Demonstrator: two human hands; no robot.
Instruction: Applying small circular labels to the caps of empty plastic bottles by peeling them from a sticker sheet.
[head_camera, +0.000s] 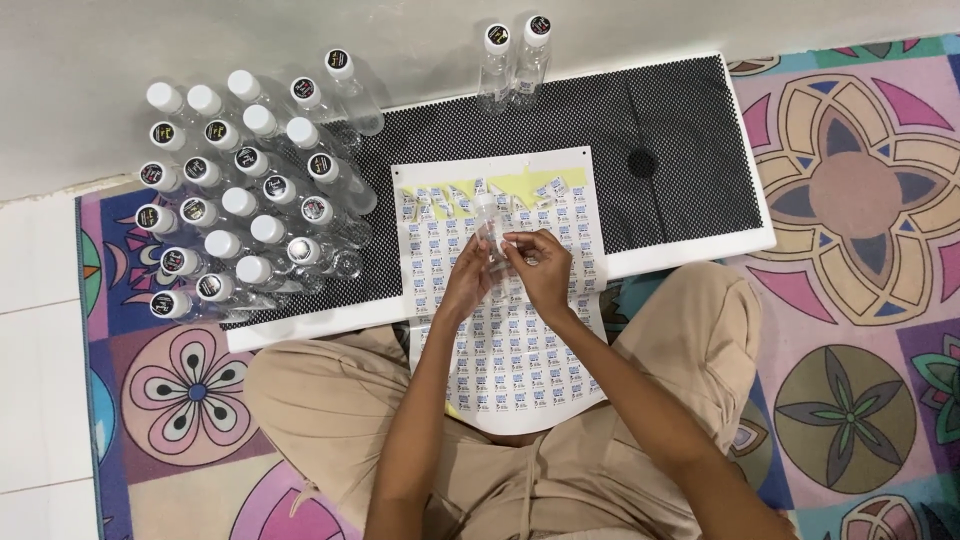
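Note:
My left hand (464, 283) and my right hand (543, 268) meet over a sheet of small blue-and-white stickers (510, 360) that lies across my lap and onto a low board. Between them they hold a small clear plastic bottle (489, 228), upright with its cap end pointing away from me. The left hand wraps the bottle's lower body. The right hand's fingers press against its side, with a small sticker seemingly under the fingertips. The sheet's top rows are partly peeled, showing yellow backing (520, 182).
A cluster of several clear bottles with white caps (245, 205) stands on the board's left end. Two more bottles (513, 60) stand at its far edge. The board has a black dotted mat (680, 130). A patterned rug (850, 330) lies beneath me and a grey wall is behind.

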